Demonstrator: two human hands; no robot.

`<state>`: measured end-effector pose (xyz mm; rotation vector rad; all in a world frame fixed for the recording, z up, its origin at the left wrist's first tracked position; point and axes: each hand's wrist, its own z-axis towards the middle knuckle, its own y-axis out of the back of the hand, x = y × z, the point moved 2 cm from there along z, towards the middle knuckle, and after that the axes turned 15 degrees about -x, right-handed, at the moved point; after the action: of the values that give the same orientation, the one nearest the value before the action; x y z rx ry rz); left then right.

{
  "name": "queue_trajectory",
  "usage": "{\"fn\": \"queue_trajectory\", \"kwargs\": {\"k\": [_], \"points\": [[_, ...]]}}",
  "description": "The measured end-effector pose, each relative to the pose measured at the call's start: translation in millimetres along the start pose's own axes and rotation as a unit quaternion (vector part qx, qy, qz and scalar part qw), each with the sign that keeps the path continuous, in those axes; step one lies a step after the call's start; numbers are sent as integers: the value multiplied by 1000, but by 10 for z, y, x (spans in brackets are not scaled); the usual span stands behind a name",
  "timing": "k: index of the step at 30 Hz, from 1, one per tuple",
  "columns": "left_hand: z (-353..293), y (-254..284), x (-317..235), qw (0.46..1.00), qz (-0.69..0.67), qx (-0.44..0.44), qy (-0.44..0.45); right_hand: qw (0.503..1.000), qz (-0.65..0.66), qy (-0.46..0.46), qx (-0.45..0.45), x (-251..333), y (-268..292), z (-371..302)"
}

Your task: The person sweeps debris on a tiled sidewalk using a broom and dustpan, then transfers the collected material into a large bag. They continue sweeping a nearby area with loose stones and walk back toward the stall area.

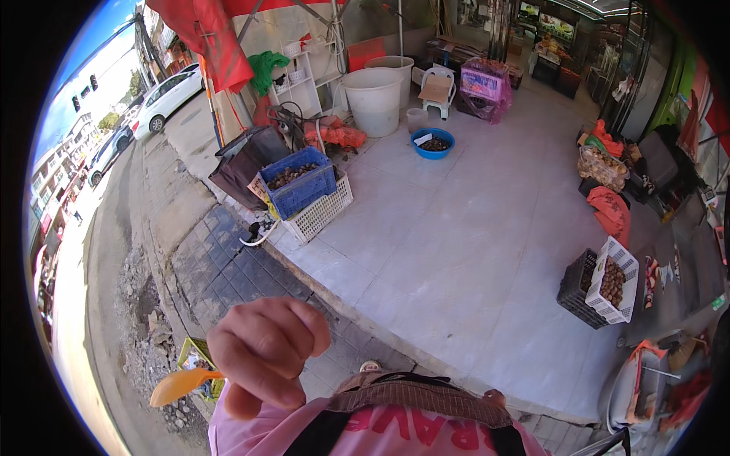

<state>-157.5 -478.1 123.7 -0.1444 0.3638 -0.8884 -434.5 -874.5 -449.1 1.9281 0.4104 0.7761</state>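
Note:
Raised close in front of me at the lower left, my left hand point(268, 351) has its fingers curled, with a pink sleeve point(255, 433) below it. From the hand's left side an orange spoon point(181, 386) sticks out, its rounded end pointing left. The handle goes out of sight in the closed fingers. At the right side of my body a small patch of skin shows, which looks like part of my right hand point(495, 398). Its fingers are hidden. Dark straps and a brown checked cloth point(418, 395) lie across my pink shirt.
A blue crate point(300, 186) of brown round things stands on a white crate point(327, 209) by the pavement edge. Farther off are a blue basin point(433, 152), white tubs point(372, 106) and a small chair point(437, 91). White and black crates point(582, 285) stand to the right.

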Motion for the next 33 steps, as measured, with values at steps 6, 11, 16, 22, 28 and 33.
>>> {"fn": "queue_trajectory", "kwargs": {"k": [6,11,16,22,28,33], "points": [[184,-739,-84,982,-115,145,37,997,-53,21,56,-113,56,234],[149,-940,14,974,-151,151,72,1000,-10,17,18,-68,127,320],[142,-1159,83,973,-166,120,105,999,36,1,37,-157,79,367],[78,-1319,200,961,-201,122,145,999,32,16,18,-349,109,244],[101,-1506,236,953,-213,139,165,998,-11,-31,57,-745,37,198],[-420,-1134,438,957,-173,51,227,996,-25,-73,42,-1005,96,182]]}}
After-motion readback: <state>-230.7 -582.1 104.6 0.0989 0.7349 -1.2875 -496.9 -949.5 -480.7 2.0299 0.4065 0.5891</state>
